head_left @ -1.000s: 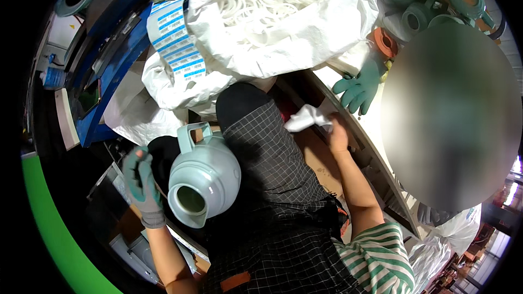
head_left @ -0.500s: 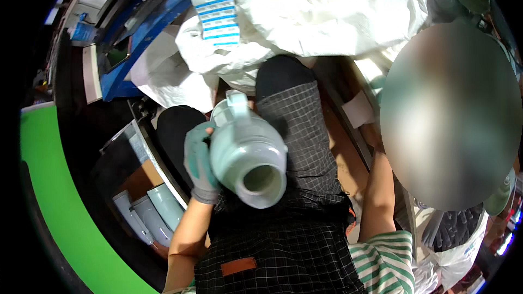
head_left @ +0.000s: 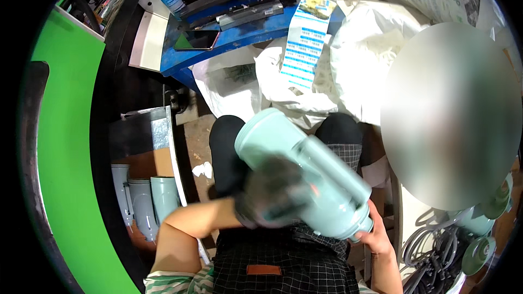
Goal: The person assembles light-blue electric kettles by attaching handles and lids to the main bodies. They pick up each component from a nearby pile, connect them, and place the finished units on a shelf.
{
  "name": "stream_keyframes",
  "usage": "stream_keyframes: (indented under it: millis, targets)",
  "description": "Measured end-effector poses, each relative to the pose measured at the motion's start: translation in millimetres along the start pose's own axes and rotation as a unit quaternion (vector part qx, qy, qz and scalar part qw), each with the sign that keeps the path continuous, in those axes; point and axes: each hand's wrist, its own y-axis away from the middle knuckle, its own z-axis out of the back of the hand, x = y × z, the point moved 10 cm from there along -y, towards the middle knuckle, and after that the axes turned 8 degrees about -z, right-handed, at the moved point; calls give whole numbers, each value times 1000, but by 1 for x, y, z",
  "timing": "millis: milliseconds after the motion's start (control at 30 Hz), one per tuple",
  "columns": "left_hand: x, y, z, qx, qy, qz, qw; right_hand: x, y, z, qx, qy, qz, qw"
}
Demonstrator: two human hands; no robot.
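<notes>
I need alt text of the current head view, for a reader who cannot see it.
A bare right hand holds one end of a tilted, pale green jug, while the gloved left hand, blurred, is in front of its side. Beyond are white sacks and a blue bench.

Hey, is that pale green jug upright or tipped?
Tipped: the pale green jug shows its long side to the down-looking camera, slanting from upper left to the right hand at its lower-right end.
</notes>
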Motion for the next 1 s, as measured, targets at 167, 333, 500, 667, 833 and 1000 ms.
stream_keyframes:
  millis: [167,333,500,667,833,1000]
  targets:
    - [264,-4,41,-70,110,378,917,33,-1,-5,3,312,34,950]
    - [432,-5,-19,13,-129,404,906,39,-9,-8,9,345,4,939]
    - [432,-7,-29,-73,21,426,902,33,-11,1,15,302,-35,952]
    - [375,-55,5,-47,-134,297,944,27,-12,4,23,258,-24,966]
    - [373,-59,3,2,-201,261,944,15,-3,-1,15,143,-24,989]
    - [319,-66,60,-171,-32,238,955,-11,9,-5,-1,-37,-41,998]
